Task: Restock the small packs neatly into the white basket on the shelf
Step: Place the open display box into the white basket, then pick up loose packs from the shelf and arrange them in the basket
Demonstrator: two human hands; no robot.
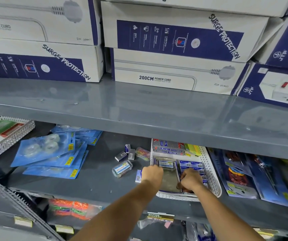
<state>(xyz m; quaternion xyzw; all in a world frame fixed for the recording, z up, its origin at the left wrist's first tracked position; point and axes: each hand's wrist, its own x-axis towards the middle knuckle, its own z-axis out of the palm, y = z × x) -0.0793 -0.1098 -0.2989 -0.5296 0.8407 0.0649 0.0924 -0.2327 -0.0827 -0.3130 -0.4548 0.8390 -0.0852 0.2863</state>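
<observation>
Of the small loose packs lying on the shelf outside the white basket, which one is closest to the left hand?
The white-and-blue small pack lying just left of the left hand. The other loose packs sit in a cluster farther back on the shelf, well apart from both hands.

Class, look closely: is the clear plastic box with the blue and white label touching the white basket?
Apart. The head view shows the clear plastic box lying on the grey shelf left of the white basket, with bare shelf between them.
</observation>
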